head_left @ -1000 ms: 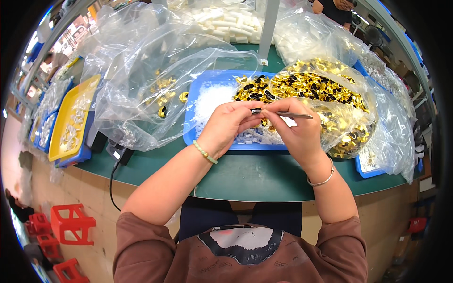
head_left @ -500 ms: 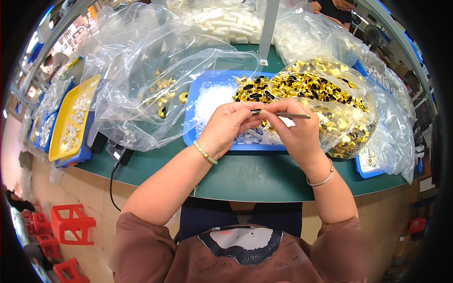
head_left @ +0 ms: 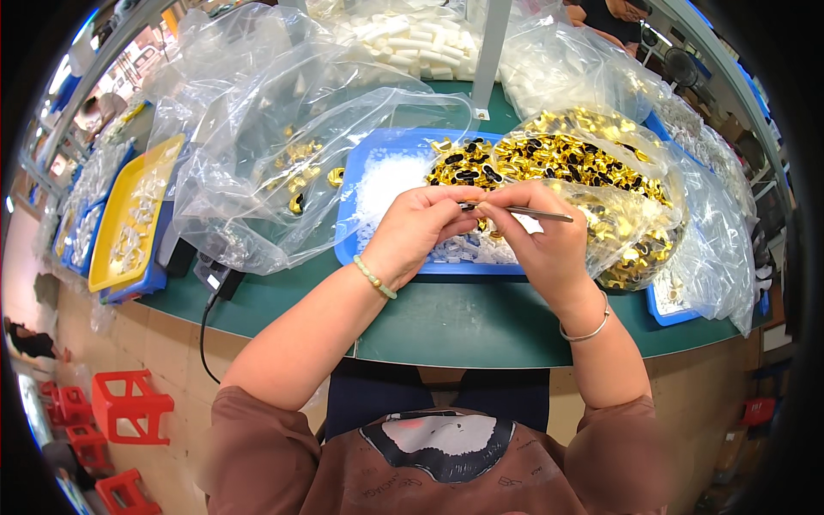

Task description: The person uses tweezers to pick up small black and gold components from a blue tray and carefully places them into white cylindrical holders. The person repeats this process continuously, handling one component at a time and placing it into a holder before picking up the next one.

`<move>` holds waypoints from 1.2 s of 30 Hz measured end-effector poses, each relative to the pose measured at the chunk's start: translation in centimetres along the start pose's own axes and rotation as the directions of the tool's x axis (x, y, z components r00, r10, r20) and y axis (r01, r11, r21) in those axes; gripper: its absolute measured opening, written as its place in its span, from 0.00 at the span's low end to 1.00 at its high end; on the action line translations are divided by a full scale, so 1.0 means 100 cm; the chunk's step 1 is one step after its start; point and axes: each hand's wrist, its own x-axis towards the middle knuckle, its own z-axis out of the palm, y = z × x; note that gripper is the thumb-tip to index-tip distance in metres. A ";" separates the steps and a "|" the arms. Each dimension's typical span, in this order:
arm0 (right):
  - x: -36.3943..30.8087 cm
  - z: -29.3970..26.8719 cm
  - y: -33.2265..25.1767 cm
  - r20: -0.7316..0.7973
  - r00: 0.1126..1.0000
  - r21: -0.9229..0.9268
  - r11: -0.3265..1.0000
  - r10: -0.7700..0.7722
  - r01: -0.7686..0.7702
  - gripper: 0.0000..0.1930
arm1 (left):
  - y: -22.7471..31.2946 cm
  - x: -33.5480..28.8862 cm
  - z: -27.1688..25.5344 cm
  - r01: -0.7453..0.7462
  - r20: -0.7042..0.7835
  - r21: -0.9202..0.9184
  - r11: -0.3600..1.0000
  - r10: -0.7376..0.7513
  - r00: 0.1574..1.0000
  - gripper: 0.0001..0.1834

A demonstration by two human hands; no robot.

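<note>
Ideally, I'd say, the left hand (head_left: 421, 223), pinching one small piece (head_left: 468, 205) over the blue tray (head_left: 455, 269), should brace firmly while the right hand (head_left: 541, 240), holding one thin tool (head_left: 542, 212), works lightly, with one yellow tray (head_left: 163, 167) at left and gold parts (head_left: 558, 161) at right past my counting.

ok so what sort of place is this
Probably a small-parts assembly workshop, judging by the green workbench, the blue tray of small white pieces and the clear bag of gold-coloured parts.
</note>
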 end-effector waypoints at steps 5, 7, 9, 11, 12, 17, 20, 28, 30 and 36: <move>0.002 -0.002 -0.004 0.027 1.000 -0.028 1.000 -0.006 0.007 0.08 | -0.001 0.001 -0.002 0.016 0.017 0.013 1.000 -0.016 1.000 0.18; 0.002 -0.001 -0.003 0.035 0.999 -0.038 0.999 -0.022 0.023 0.08 | -0.003 0.003 -0.004 0.016 0.021 0.015 1.000 -0.017 1.000 0.18; 0.002 -0.002 -0.004 0.032 0.999 -0.042 0.999 -0.017 0.018 0.08 | -0.003 0.003 -0.004 0.019 0.023 0.011 1.000 -0.019 1.000 0.18; 0.002 -0.002 -0.004 0.029 1.000 -0.039 0.999 -0.002 0.003 0.08 | -0.002 0.002 -0.003 0.023 0.021 0.002 1.000 -0.023 1.000 0.18; 0.001 -0.002 -0.003 0.028 1.000 -0.034 0.999 0.010 -0.009 0.07 | -0.002 0.002 -0.003 0.023 0.018 0.000 1.000 -0.023 1.000 0.18; 0.001 -0.002 -0.004 0.026 0.986 0.128 0.977 0.166 -0.168 0.06 | -0.004 0.003 -0.004 -0.003 0.016 -0.017 1.000 0.004 1.000 0.16; 0.001 -0.002 -0.004 0.042 0.983 0.140 0.973 0.179 -0.183 0.05 | -0.004 0.003 -0.005 0.008 0.006 -0.003 1.000 -0.008 1.000 0.16; 0.002 -0.005 -0.005 0.076 0.971 0.143 0.961 0.226 -0.235 0.05 | -0.002 0.001 -0.003 0.037 0.001 0.018 0.999 -0.037 0.999 0.17; 0.002 -0.005 -0.006 0.076 0.973 0.167 0.960 0.216 -0.226 0.05 | 0.000 0.000 -0.002 0.045 0.008 0.031 0.998 -0.046 0.999 0.17; 0.002 -0.005 -0.007 0.064 0.978 0.145 0.968 0.198 -0.205 0.05 | 0.001 0.000 -0.002 0.047 0.030 0.016 0.999 -0.047 0.998 0.17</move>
